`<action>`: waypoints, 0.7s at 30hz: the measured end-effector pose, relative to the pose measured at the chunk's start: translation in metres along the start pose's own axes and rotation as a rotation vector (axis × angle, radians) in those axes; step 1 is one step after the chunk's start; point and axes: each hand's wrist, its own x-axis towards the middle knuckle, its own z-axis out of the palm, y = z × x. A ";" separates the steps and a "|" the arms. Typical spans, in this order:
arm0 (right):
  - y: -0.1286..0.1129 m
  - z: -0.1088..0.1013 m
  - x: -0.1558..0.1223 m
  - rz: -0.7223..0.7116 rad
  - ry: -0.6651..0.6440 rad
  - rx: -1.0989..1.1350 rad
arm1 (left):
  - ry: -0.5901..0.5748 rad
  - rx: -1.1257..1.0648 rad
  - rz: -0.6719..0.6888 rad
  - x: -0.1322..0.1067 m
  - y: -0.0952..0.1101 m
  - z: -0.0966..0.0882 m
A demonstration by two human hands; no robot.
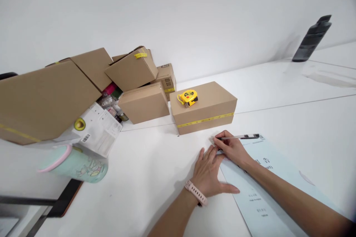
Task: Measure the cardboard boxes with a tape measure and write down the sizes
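Note:
My right hand (232, 149) is closed round a pen (241, 137), its tip down at the top left corner of a pale blue sheet (267, 192) on the white table (144, 177). My left hand (207, 172) lies flat with fingers spread, pressing on the sheet's left edge; a pink watch strap is on its wrist. Just beyond the hands stands a closed cardboard box (204, 108) with yellow tape along its side. A yellow tape measure (188, 97) rests on top of that box.
A heap of several cardboard boxes (83, 85) fills the back left against the white wall, with a white packet (96, 129) and a mint green cup (75, 164) lying in front. A dark flat object (311, 39) leans at the far right.

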 end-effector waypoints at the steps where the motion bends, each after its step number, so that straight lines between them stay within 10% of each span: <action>1: 0.000 0.000 0.000 0.003 0.018 0.024 | 0.005 0.005 -0.015 0.000 0.000 0.001; 21: -0.003 0.005 -0.004 0.033 0.057 -0.137 | 0.073 0.117 -0.073 -0.010 0.004 0.006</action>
